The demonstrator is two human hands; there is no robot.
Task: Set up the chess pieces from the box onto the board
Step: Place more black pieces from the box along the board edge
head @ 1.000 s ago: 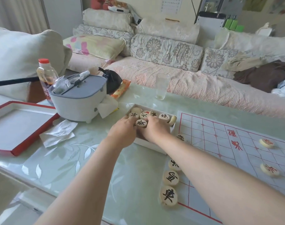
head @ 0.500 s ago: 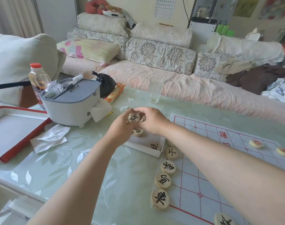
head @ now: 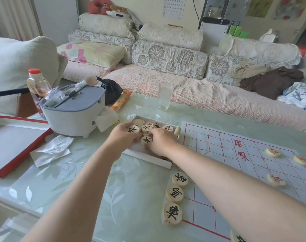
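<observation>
A shallow white box (head: 149, 157) on the glass table holds several wooden chess discs with black characters. Both of my hands are inside it. My left hand (head: 121, 137) curls around a disc (head: 132, 129) at the box's left end. My right hand (head: 161, 143) lies fingers-down over the pieces, its thumb against another disc (head: 146, 140); what its fingers hold is hidden. To the right lies the paper board (head: 236, 165) with a red grid. Three black-marked discs (head: 175, 193) line its near left edge, and red-marked discs (head: 272, 152) sit at its right.
A grey lidded tub (head: 73, 109) with tissues stands left of the box, and a red-rimmed box lid (head: 14, 147) lies further left. A drinking glass (head: 164, 96) stands behind the box, with a bottle (head: 37, 84) at far left. A sofa runs along the table's far side.
Half a second ago both hands were raised above the box with a disc between them. Now they are down among the pieces in the box again.
</observation>
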